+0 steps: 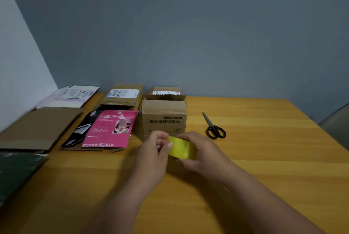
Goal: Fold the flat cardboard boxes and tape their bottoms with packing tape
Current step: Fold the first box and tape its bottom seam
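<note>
- The yellow tape roll (180,147) is held above the counter (264,158), gripped from the right by the right hand (200,150).
- The roll's surface is pinched at by the left hand (154,148), probably so that the tape's free end can be found.
- The folded box (164,116) stands just behind the hands, within reach for taping.
- Flat boxes (105,129) are laid out to the left; scissors (215,128) lie to the right, ready for cutting.
</note>
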